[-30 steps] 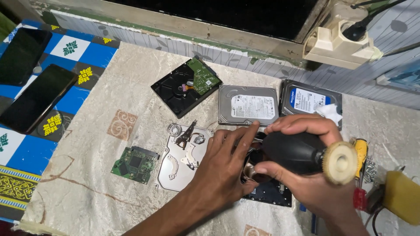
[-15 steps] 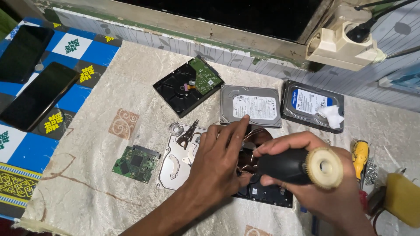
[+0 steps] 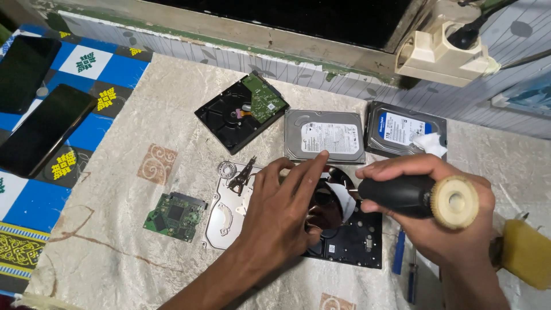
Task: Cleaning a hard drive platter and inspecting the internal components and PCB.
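An opened hard drive (image 3: pixel 350 244) with a shiny platter (image 3: pixel 330 198) lies on the cloth in front of me. My left hand (image 3: pixel 284 212) rests flat on it, fingers spread, index finger stretched toward the far edge. My right hand (image 3: pixel 442 215) grips a black rubber air blower (image 3: pixel 410 195) with a tan round end, its nozzle pointing left at the platter. A metal drive lid (image 3: pixel 227 215) lies just left of my left hand, with a small actuator arm (image 3: pixel 244 172) and a ring (image 3: pixel 227 169) on it.
Behind are an upturned black drive with a green board (image 3: pixel 241 112), a silver drive (image 3: pixel 325 136) and a blue-labelled drive (image 3: pixel 404 129) with a white tissue. A loose green circuit board (image 3: pixel 174 216) lies left. Two dark phones (image 3: pixel 40 135) lie far left. Screwdrivers (image 3: pixel 400 252) and a yellow object (image 3: pixel 525 252) sit right.
My right hand has tilted the blower so its nozzle points more level at the platter. My left hand has stayed on the open drive, shifting slightly.
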